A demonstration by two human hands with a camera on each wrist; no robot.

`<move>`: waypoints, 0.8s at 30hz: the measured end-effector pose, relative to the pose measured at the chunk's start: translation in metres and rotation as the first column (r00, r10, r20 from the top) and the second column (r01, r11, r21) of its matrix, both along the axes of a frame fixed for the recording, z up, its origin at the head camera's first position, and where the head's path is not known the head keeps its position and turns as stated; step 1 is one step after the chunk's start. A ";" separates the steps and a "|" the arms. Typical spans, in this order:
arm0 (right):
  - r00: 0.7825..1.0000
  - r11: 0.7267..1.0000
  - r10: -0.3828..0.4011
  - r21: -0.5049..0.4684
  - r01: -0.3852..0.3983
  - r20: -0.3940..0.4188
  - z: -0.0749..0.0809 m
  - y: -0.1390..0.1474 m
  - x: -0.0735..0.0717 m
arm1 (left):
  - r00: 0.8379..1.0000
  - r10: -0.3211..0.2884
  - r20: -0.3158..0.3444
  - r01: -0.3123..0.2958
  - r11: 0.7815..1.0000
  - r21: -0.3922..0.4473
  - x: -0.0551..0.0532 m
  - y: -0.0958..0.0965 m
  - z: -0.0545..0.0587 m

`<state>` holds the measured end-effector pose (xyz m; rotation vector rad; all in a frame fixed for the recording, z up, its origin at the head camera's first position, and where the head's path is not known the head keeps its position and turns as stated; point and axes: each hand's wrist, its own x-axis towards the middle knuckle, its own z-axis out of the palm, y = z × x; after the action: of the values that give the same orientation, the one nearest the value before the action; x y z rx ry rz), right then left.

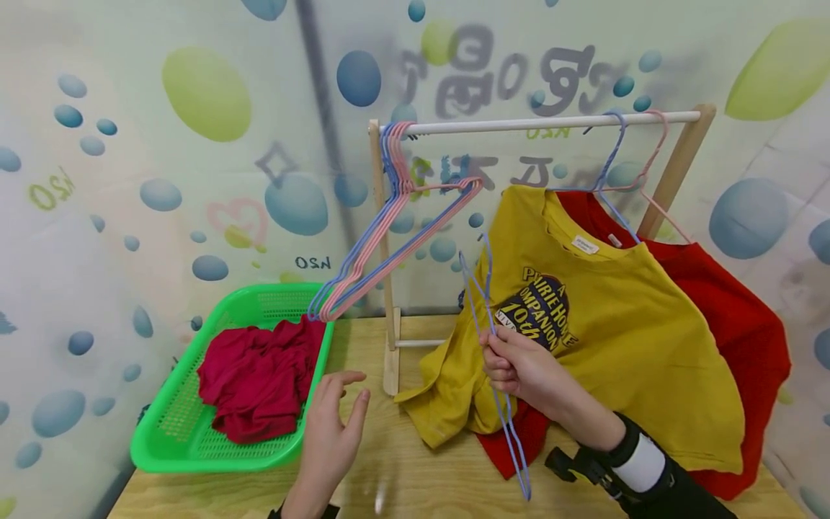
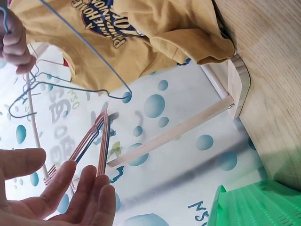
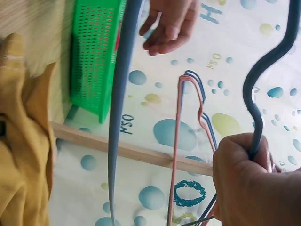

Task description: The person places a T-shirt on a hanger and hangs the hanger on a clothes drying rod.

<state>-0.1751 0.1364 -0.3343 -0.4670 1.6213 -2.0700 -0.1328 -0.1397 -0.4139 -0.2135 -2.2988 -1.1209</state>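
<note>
My right hand [image 1: 528, 371] pinches a blue wire hanger [image 3: 123, 61], held upright and nearly edge-on before a yellow T-shirt [image 1: 622, 317]. The hanger's lower corner points down toward the table. To the left, my left hand [image 1: 331, 432] is raised beside the green basket [image 1: 214, 465], thumb and fingers spread, holding nothing. A crumpled dark red cloth [image 1: 259, 375] lies in that basket. In the left wrist view, the left palm [image 2: 28, 207] shows with loosely bent fingers, below the blue hanger's hook.
A wood-and-white rack [image 1: 493, 126] stands behind. Several pink and blue hangers [image 1: 363, 259] bunch at its left end, overhanging the basket's edge. At its right end hang the yellow T-shirt and a red garment [image 1: 755, 346] behind it. A patterned curtain [image 1: 272, 86] backs the wooden table [image 1: 363, 346].
</note>
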 end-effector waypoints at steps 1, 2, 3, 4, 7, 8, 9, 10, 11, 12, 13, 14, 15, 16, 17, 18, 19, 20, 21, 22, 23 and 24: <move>1.000 1.000 0.010 0.004 -0.010 -0.023 -0.002 0.003 0.001 | 1.000 -0.002 -0.002 0.002 1.000 0.003 0.000 0.000 0.001; 0.999 1.000 0.017 0.006 -0.017 -0.041 -0.004 0.005 0.003 | 1.000 -0.003 -0.004 0.003 1.000 0.004 0.001 0.000 0.001; 0.998 1.000 0.023 0.011 -0.023 -0.055 -0.006 0.008 0.004 | 1.000 -0.003 -0.006 0.003 1.000 0.001 0.001 -0.001 0.002; 0.997 0.999 0.027 0.021 -0.025 -0.067 -0.007 0.012 0.005 | 1.000 -0.004 -0.010 0.004 1.000 0.000 0.002 -0.001 0.002; 0.996 0.997 0.017 0.075 -0.011 -0.084 -0.009 0.021 0.009 | 0.999 0.002 -0.048 -0.003 1.000 -0.012 0.005 -0.004 0.004; 0.996 0.996 0.019 0.090 -0.011 -0.091 -0.009 0.025 0.010 | 0.998 0.007 -0.056 -0.008 1.000 -0.020 0.006 -0.005 0.005; 0.995 0.993 0.009 0.122 0.003 -0.096 -0.009 0.028 0.012 | 0.997 0.010 -0.073 -0.013 0.999 -0.030 0.008 -0.006 0.006; 0.995 0.988 -0.004 0.154 0.019 -0.101 -0.009 0.031 0.013 | 0.996 0.015 -0.084 -0.018 0.999 -0.037 0.009 -0.007 0.007; 0.994 0.983 -0.014 0.181 0.034 -0.108 -0.009 0.035 0.014 | 0.995 0.021 -0.095 -0.026 0.999 -0.047 0.011 -0.008 0.008; 0.992 0.980 -0.013 0.195 0.038 -0.125 -0.010 0.038 0.014 | 0.994 0.028 -0.101 -0.034 0.998 -0.058 0.013 -0.010 0.009; 0.990 0.976 -0.018 0.211 0.047 -0.136 -0.010 0.042 0.015 | 0.994 0.032 -0.104 -0.039 0.997 -0.065 0.015 -0.011 0.010; 0.989 0.971 -0.024 0.233 0.059 -0.146 -0.011 0.046 0.016 | 0.993 0.038 -0.111 -0.047 0.996 -0.077 0.017 -0.013 0.011; 0.987 0.961 -0.036 0.265 0.077 -0.157 -0.010 0.051 0.017 | 0.991 0.041 -0.131 -0.053 0.995 -0.088 0.019 -0.015 0.011; 0.984 0.955 -0.040 0.284 0.088 -0.172 -0.011 0.055 0.017 | 0.988 0.040 -0.148 -0.055 0.994 -0.096 0.021 -0.018 0.012; 0.981 0.949 -0.043 0.299 0.099 -0.190 -0.011 0.059 0.017 | 0.985 0.038 -0.171 -0.057 0.993 -0.106 0.023 -0.020 0.013; 0.977 0.941 -0.050 0.319 0.116 -0.208 -0.011 0.062 0.018 | 0.980 0.038 -0.194 -0.061 0.991 -0.117 0.024 -0.023 0.014; 0.975 0.926 -0.066 0.351 0.139 -0.214 -0.010 0.066 0.019 | 0.975 0.035 -0.219 -0.064 0.990 -0.127 0.025 -0.026 0.016; 0.971 0.912 -0.078 0.377 0.161 -0.225 -0.010 0.069 0.020 | 0.969 0.035 -0.243 -0.070 0.988 -0.138 0.026 -0.030 0.018; 0.967 0.902 -0.088 0.393 0.180 -0.240 -0.010 0.071 0.021 | 0.966 0.037 -0.255 -0.076 0.986 -0.148 0.026 -0.033 0.020; 0.963 0.892 -0.100 0.407 0.198 -0.251 -0.011 0.074 0.022 | 0.964 0.043 -0.261 -0.086 0.984 -0.156 0.026 -0.037 0.022; 0.959 0.885 -0.107 0.415 0.211 -0.261 -0.012 0.076 0.023 | 0.962 0.049 -0.267 -0.095 0.982 -0.162 0.026 -0.041 0.024; 0.957 0.881 -0.109 0.420 0.218 -0.268 -0.012 0.077 0.024 | 0.961 0.058 -0.269 -0.106 0.980 -0.168 0.026 -0.045 0.026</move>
<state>-0.1515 0.2138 -0.3467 -0.4354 2.2749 -1.7152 -0.1064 -0.1850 -0.3878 -0.3138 -2.1481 -0.7898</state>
